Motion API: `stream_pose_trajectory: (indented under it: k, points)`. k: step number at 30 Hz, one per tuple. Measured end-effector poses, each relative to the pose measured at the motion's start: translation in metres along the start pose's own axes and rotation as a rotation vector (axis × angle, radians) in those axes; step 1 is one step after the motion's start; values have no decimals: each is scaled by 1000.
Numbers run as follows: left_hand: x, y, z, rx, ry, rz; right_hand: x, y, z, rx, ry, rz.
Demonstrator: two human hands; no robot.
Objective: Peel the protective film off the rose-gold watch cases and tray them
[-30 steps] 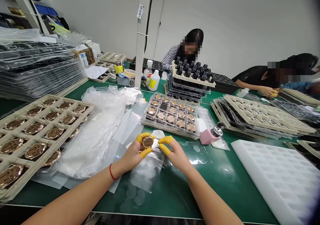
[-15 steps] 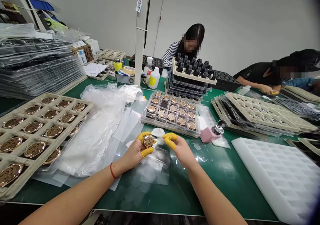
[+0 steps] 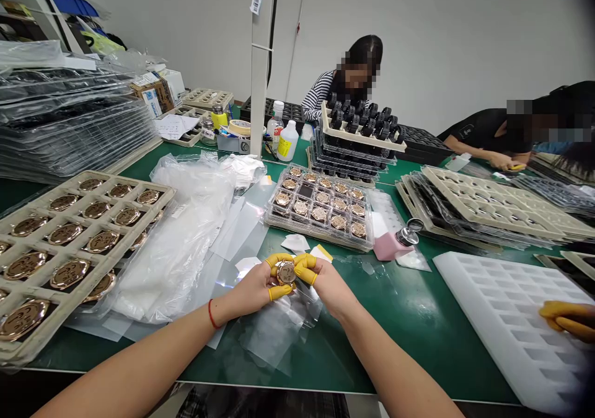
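Observation:
My left hand (image 3: 255,286), with yellow finger cots, grips a rose-gold watch case (image 3: 286,273) by its edge, marked round face toward me. Against the right edge of the case, my right hand (image 3: 325,280) closes its yellow-capped thumb and fingers. Clear plastic film (image 3: 274,337) lies on the green table under my hands. Just beyond them is a small white wipe (image 3: 295,242). Behind that, a clear tray (image 3: 368,239) holds several similar cases, with one dark pocket bare. Another tray of cases (image 3: 118,244), beige, lies to the left.
A pink pump bottle (image 3: 388,245) stands right of the clear tray. White foam tray (image 3: 469,300) fills the right side, a co-worker's gloved hand (image 3: 568,319) over it. Plastic bags (image 3: 181,250) lie left; stacked trays (image 3: 60,133) rise behind. Two people work across the table.
My right hand has moved left onto the watch case, which has shifted slightly right in my left hand. A co-worker's gloved hand has come in over the foam tray.

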State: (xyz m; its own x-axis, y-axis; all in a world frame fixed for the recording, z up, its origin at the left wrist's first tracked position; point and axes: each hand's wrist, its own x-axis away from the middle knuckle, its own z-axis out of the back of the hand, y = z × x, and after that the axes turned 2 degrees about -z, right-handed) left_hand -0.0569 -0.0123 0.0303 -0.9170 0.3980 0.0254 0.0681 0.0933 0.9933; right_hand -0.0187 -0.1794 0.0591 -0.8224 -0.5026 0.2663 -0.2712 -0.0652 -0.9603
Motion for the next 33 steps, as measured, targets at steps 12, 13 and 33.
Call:
stream_pose_trajectory:
  k: [12,13,33]
  points:
    - [2,5,-1,-49,24,12,1,1,-2,4,23,1]
    - [2,6,-1,-47,25,15,1,2,-2,8,26,5]
    - [1,5,-1,40,22,34,0,7,2,352,113,171]
